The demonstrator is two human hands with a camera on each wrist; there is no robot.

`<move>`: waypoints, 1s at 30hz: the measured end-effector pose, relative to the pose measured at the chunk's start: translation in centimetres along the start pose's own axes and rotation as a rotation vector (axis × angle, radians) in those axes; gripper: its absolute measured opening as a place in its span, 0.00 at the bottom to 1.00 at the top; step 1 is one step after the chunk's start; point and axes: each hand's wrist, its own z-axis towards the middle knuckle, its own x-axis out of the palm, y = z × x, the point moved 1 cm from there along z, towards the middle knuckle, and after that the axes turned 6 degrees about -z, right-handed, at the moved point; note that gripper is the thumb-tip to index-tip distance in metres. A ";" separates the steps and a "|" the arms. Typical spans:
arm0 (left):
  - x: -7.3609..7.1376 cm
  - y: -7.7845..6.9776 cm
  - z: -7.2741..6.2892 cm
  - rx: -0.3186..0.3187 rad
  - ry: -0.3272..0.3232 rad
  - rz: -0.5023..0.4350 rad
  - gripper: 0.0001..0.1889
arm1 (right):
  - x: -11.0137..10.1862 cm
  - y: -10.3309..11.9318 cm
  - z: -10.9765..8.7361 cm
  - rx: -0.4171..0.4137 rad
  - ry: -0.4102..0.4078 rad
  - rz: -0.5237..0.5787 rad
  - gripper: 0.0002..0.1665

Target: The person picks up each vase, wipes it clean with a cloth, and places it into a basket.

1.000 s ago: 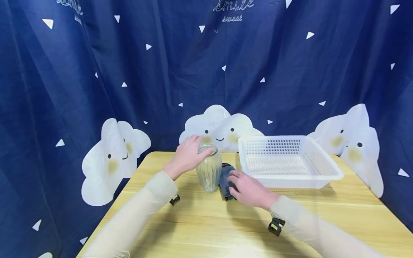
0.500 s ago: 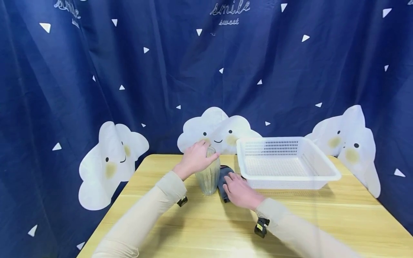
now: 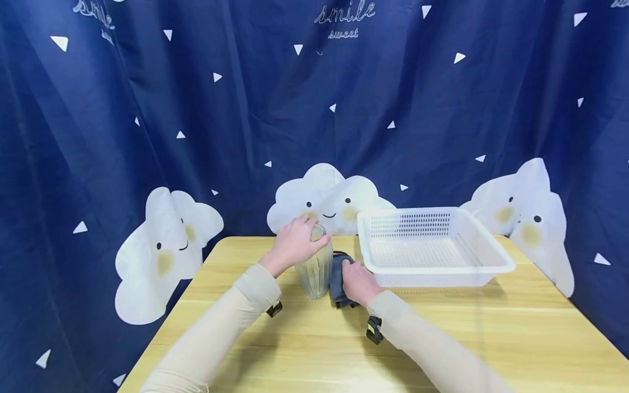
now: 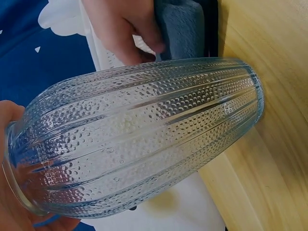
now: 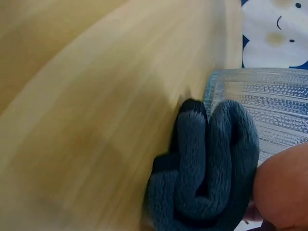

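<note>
A ribbed clear glass vase [image 4: 139, 139] with a dimpled surface stands upright on the table, in the middle of the head view. My left hand [image 3: 296, 244] holds it round the neck, thumb on the near side of the rim. Right beside the vase is a folded dark grey-blue cloth [image 3: 338, 278], plush and edged in black, whose stacked folds show in the right wrist view. My right hand [image 3: 361, 281] grips this cloth from its right side; some of the fingers are hidden behind it.
Just to the right of the cloth, a white perforated plastic basket [image 3: 437, 277] sits toward the back of the wooden table [image 3: 314, 349]. A dark blue curtain [image 3: 236, 109] with white clouds and triangles hangs behind the table's far edge.
My right hand has moved left and closed on the cloth. My left hand has shifted slightly right over the vase's rim and taken hold. The whole head view has drifted a little.
</note>
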 end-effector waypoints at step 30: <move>0.6 0.3 0.0 0.039 -0.020 0.012 0.32 | -3.2 2.0 0.1 0.142 -0.130 0.272 0.43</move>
